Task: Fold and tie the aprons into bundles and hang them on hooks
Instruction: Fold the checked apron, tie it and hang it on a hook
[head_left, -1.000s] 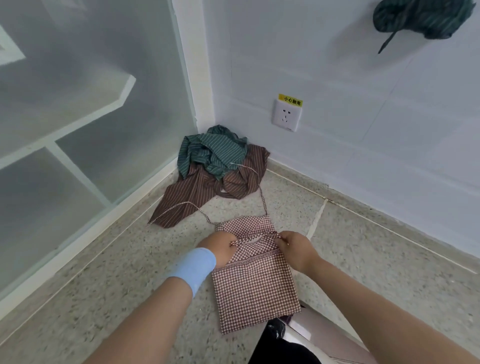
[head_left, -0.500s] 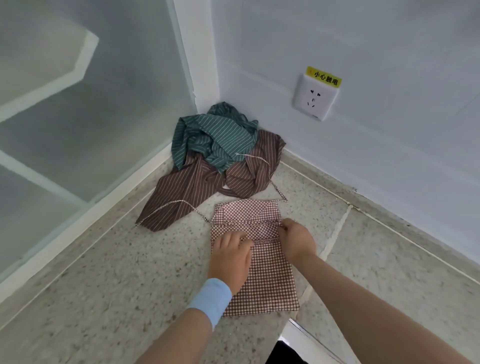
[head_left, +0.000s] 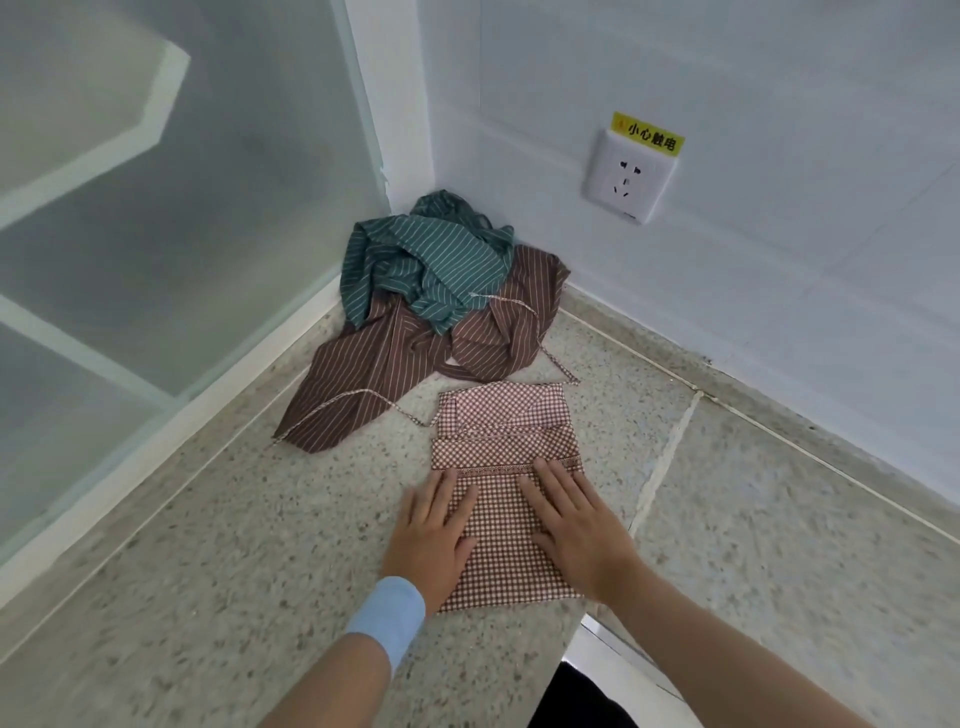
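Both hands, left (head_left: 434, 540) and right (head_left: 574, 525), press flat with straight fingers on the folded checked apron (head_left: 506, 452); striped aprons (head_left: 415, 312) lie heaped at eleven o'clock, perhaps two.

The checked apron (head_left: 506, 441) is seen as thin, matt woven cloth, as are the brown striped apron (head_left: 374, 364) and the green striped apron (head_left: 415, 260). The floor (head_left: 208, 571) is shown as smooth speckled stone, the panel (head_left: 208, 208) as frosted glass, and the socket (head_left: 628, 176) as glossy white plastic.
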